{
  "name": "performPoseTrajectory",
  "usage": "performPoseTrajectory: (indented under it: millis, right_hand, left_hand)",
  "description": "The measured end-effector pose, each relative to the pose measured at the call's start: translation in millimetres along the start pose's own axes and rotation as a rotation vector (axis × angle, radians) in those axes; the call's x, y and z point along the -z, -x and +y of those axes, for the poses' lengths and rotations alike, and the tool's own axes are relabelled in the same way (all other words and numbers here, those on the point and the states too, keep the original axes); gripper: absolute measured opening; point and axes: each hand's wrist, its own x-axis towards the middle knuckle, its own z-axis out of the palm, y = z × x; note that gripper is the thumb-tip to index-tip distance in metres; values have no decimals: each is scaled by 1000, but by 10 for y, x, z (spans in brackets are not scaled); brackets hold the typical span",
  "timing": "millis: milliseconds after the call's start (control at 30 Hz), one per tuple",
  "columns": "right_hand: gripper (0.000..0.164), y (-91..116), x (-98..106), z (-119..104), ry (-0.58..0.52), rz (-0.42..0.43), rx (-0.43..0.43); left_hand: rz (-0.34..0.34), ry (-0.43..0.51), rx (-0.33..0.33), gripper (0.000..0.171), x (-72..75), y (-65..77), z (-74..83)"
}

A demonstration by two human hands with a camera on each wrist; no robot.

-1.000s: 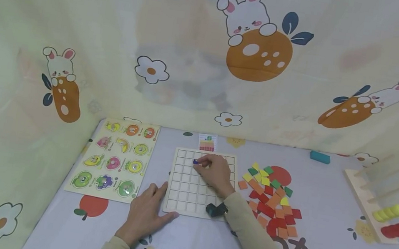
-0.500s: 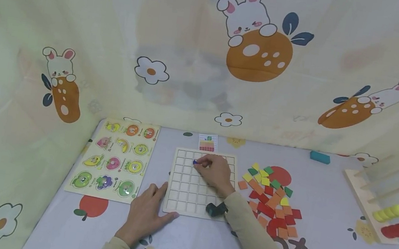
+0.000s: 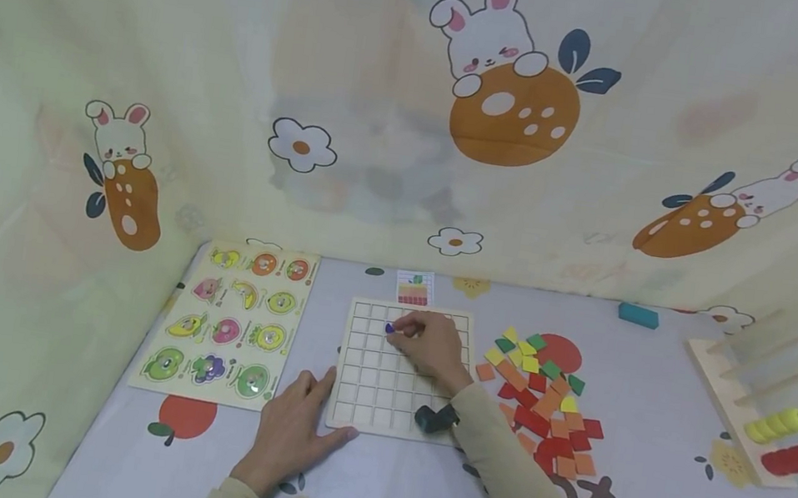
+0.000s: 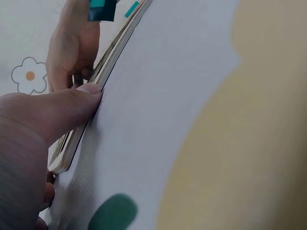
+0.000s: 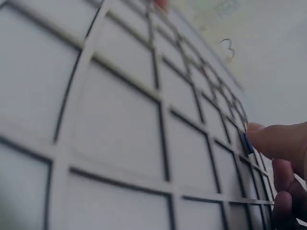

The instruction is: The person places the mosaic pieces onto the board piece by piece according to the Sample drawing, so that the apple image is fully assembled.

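Observation:
My right hand [image 3: 429, 345] pinches a small dark blue piece [image 3: 389, 328] between thumb and fingers, over the upper part of a pale grid board [image 3: 369, 375]. In the right wrist view the blue piece [image 5: 247, 143] sits at the fingertips, against the board's cells. Most of the piece is hidden, so its shape is unclear. My left hand [image 3: 295, 433] rests at the board's near left corner. Its thumb touches the front edge and its index finger lies by the left edge, as the left wrist view also shows with the thumb [image 4: 72, 108].
Loose red, orange, yellow and green tiles [image 3: 532, 420] lie right of the board. A small picture card [image 3: 415, 288] is behind it. A fruit puzzle board [image 3: 244, 356] lies left. At far right stand a peg rack with beads [image 3: 722, 384] and a teal block [image 3: 638, 315].
The head view has shifted slightly. Both hands stay where they were, the right one still pinching the blue piece over the board.

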Motion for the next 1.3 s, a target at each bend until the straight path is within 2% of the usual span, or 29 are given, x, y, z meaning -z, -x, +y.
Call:
performPoseTrajectory:
  millis: [167, 300, 500, 633, 767, 933, 1100, 1167, 1300]
  right_hand:
    - [16, -1, 139, 79, -97, 52, 25]
    - [19, -3, 394, 199, -71, 103, 27]
    - [23, 62, 865, 469, -14, 132, 26]
    - [29, 125, 1119, 686, 59, 96, -26]
    - [38, 201, 1287, 842, 97, 34, -117]
    - [42, 282, 1376, 955, 142, 21, -145]
    - [42, 298, 1366, 1014, 155, 15, -162]
    - [40, 293, 1352, 1021, 175, 21, -157]
    - [40, 288, 1333, 1006, 269, 40, -95]
  left_hand:
    - [-1, 3, 5, 98, -14, 15, 8]
    - [-7, 1, 8, 97, -20, 20, 19]
    - [-2, -3, 11, 98, -23, 21, 18]
    - [3, -6, 11, 98, -32, 27, 9]
    - [24, -14, 1, 97, -43, 36, 0]
    - [48, -23, -6, 97, -53, 31, -6]
    - [30, -9, 7, 97, -51, 24, -7]
    - [24, -1, 9, 97, -48, 22, -5]
    - [17, 2, 12, 97, -42, 21, -2]
